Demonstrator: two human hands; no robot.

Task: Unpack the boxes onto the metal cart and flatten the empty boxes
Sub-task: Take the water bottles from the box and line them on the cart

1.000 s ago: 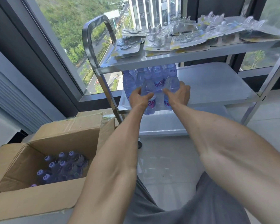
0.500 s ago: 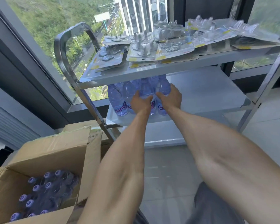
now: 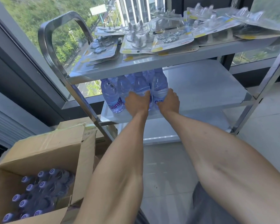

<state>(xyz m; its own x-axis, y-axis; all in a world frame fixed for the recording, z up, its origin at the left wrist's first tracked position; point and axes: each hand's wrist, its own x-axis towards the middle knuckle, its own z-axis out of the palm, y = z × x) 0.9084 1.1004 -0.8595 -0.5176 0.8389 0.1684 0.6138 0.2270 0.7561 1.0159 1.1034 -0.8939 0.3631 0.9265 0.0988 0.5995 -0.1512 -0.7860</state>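
Several clear water bottles (image 3: 113, 96) with purple labels stand at the left end of the metal cart's middle shelf (image 3: 204, 88). My left hand (image 3: 137, 103) grips one bottle (image 3: 140, 85) in the front row. Beside it, my right hand (image 3: 169, 101) grips the neighbouring bottle (image 3: 159, 85). Both bottles stand on the shelf among the others. At the lower left an open cardboard box (image 3: 44, 152) holds several more bottles (image 3: 37, 191) with purple caps.
The cart's top shelf (image 3: 152, 62) carries several blister packs (image 3: 171, 41). Its curved handle (image 3: 55, 29) rises at the left, by a large window. A second cardboard box (image 3: 71, 125) lies behind the open one. Pale floor tiles (image 3: 165, 167) spread below the cart.
Both hands have carried their bottles in under the top shelf and down onto the middle shelf beside the others. The view has shifted, so the cart appears further right.
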